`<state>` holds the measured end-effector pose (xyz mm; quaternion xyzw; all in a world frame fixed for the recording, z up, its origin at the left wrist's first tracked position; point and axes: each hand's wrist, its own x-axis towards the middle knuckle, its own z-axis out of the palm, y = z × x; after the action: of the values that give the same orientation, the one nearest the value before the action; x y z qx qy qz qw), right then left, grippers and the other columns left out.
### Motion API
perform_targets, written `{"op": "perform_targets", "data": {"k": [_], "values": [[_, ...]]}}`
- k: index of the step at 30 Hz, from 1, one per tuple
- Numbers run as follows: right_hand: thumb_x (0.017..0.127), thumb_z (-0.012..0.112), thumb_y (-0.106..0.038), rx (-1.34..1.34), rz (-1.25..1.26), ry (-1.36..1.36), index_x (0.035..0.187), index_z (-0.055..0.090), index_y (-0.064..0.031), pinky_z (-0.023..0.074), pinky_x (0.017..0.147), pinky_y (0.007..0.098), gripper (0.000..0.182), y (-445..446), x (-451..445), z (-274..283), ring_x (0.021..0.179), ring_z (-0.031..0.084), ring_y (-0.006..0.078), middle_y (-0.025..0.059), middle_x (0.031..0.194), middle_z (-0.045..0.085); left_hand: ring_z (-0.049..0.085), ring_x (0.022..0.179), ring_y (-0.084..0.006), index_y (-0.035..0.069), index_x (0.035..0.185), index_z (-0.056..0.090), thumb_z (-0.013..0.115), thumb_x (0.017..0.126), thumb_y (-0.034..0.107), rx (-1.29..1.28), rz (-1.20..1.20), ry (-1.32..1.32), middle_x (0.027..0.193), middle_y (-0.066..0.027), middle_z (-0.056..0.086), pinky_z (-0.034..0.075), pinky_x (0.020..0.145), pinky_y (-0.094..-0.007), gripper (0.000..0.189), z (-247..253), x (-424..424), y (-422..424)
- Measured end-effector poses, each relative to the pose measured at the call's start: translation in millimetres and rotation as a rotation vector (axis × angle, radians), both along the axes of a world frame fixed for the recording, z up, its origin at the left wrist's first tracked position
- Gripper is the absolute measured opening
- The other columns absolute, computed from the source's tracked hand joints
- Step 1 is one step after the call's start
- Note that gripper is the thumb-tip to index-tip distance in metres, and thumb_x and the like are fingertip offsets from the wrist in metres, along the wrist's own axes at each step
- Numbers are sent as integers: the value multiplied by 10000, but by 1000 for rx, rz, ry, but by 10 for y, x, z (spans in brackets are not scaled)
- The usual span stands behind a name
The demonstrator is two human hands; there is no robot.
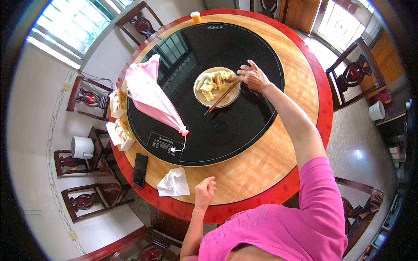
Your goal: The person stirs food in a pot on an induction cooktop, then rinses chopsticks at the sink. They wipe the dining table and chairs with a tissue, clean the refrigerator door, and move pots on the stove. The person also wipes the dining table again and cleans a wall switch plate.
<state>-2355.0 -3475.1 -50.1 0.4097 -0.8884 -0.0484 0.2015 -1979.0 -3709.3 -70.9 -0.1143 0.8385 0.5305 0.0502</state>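
Observation:
My right hand (253, 77) is over the right rim of a plate (228, 99) of pale yellow-green food pieces (214, 83). Its fingertips are at the upper ends of a pair of brown chopsticks (222, 98), which slant across the plate and past its lower rim; whether they are gripped or only touched is unclear. Loosely curled, my left hand (205, 191) is above the near part of the round table, with nothing visible in it. A crumpled white tissue (173, 182) lies to its left. Left of the plate, a folded pink mesh food cover (152, 94) lies on the black glass tabletop (196, 140).
A dark phone (140, 170) lies at the table's left edge, below two tissue boxes (117, 102) (122, 134). An orange-and-white cup (195, 17) stands at the far edge. Wooden chairs (356, 73) surround the red-rimmed table (321, 94).

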Motion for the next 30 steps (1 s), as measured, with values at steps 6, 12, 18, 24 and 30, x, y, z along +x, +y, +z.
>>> {"op": "perform_targets", "data": {"k": [6,12,18,24,30], "values": [[825,384,-133,-95,-35,25,1077,554,-248,170,1013,426,325,23,85,48,1098,413,155,-23,1077,518,565,554,-109,-50,936,571,463,835,62,4,-12,20,675,-76,586,456,506,-223,185,16,0,8],[685,554,-57,-539,-147,112,1111,537,-188,195,971,421,446,56,740,201,1134,366,204,35,1169,429,567,544,-134,-54,931,571,459,827,48,-50,6,59,678,-98,588,458,504,-239,183,52,95,-5],[656,626,-73,-816,-46,-66,855,613,-104,346,757,340,202,47,1854,-166,830,488,213,35,840,518,564,582,-170,-46,901,576,472,797,12,-290,76,273,738,-131,577,454,536,-267,158,-67,351,-166],[688,624,-124,-833,-288,-182,602,488,-79,341,645,348,167,155,2533,-600,690,475,256,70,666,475,522,796,-311,-22,874,569,506,758,69,-479,369,249,818,-171,550,427,721,-365,159,8,634,-567],[785,563,-229,-678,-506,-299,609,459,-53,331,614,361,269,348,2913,-717,653,466,256,94,611,443,392,1043,-329,22,1070,539,544,755,203,-761,383,95,1141,-196,442,324,892,-433,363,-165,404,-1231]]}}
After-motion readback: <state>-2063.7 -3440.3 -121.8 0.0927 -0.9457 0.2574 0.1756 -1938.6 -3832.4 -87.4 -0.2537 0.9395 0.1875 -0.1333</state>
